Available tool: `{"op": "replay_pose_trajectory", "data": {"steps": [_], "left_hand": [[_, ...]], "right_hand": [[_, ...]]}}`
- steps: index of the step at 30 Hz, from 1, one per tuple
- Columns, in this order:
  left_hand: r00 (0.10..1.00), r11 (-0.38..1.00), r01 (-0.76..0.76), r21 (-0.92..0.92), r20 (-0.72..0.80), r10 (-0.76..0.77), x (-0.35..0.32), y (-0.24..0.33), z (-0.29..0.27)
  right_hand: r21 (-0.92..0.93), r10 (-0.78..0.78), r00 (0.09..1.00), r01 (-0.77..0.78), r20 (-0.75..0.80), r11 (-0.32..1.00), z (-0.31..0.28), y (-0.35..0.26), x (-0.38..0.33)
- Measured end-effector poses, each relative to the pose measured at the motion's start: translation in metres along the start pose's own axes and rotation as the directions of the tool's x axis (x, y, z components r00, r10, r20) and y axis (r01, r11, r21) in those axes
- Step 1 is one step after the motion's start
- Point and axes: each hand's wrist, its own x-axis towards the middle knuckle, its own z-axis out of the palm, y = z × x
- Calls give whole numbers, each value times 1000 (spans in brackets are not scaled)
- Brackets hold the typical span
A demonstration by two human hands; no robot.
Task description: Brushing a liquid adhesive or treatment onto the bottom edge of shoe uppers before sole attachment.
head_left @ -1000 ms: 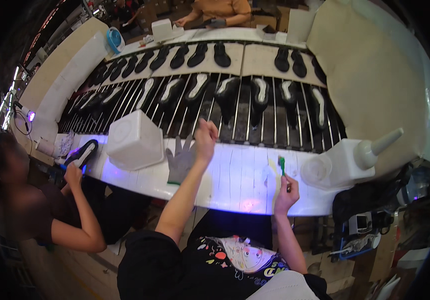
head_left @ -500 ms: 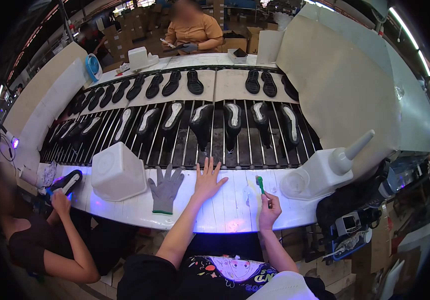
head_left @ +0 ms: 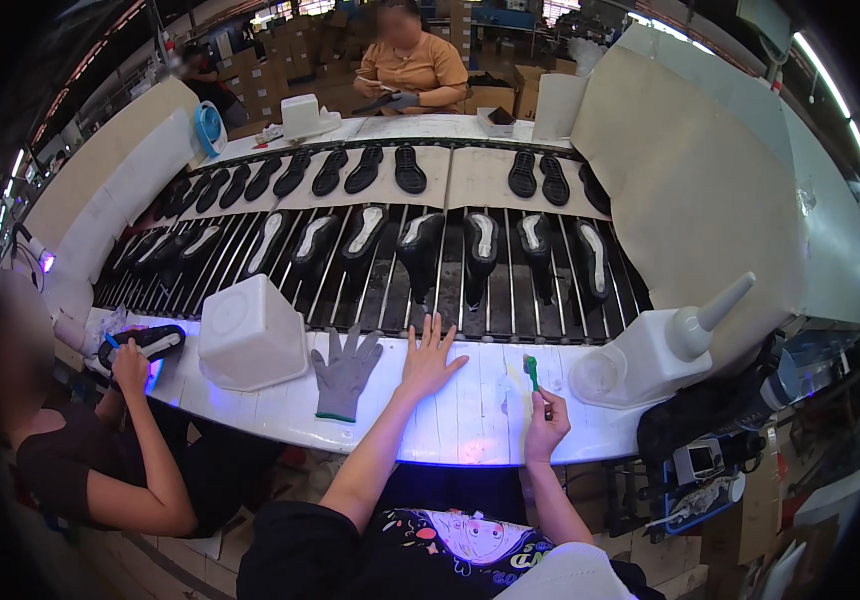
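My left hand (head_left: 430, 362) lies flat on the white table, fingers spread toward the rack of metal bars; it holds nothing. In my right hand (head_left: 547, 428) is a small green-handled brush (head_left: 532, 374), its head pointing away from me above the tabletop. A grey knit glove (head_left: 346, 376) with a green cuff rests left of my left hand. Beyond my hands, black shoe uppers (head_left: 482, 245) with white-coated bottoms lie in a row on the bars. Behind them is a row of black soles (head_left: 410, 170) on a beige belt.
A white plastic tub (head_left: 250, 335) stands left of the glove. A white spouted bottle (head_left: 650, 350) and a clear cup (head_left: 597, 374) are at the right. At the left, a person's hand (head_left: 131, 368) works on a shoe. Another person (head_left: 415, 65) handles something across the table.
The whole view has shifted slightly, moving the scene to the right. The person at the left has the shoe turned differently. My hands keep nearly the same places on the table.
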Motion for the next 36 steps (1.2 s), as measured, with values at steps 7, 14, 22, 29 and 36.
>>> {"op": "replay_pose_trajectory", "data": {"steps": [7, 14, 22, 29, 36], "left_hand": [[1000, 1000, -5, -5, -5, 5, 0, -2, 1], [1000, 1000, -1, -20, -8, 1, -1, -3, 0], [1000, 1000, -5, -27, -10, 5, 0, 1, 1], [1000, 999, -9, -33, -12, 8, 1, -2, 1], [999, 999, -5, -46, -33, 4, 0, -4, 2]], "right_hand": [[-6, 0, 1000, 0, 1, 1000, 1, -1, -1], [-1, -31, 999, 31, -9, 1000, 2, 2, -1], [17, -16, 1000, 16, -6, 1000, 0, 4, 2], [-3, -24, 1000, 24, -11, 1000, 2, 4, 1], [-2, 13, 1000, -13, 6, 1000, 2, 1, 0]]}}
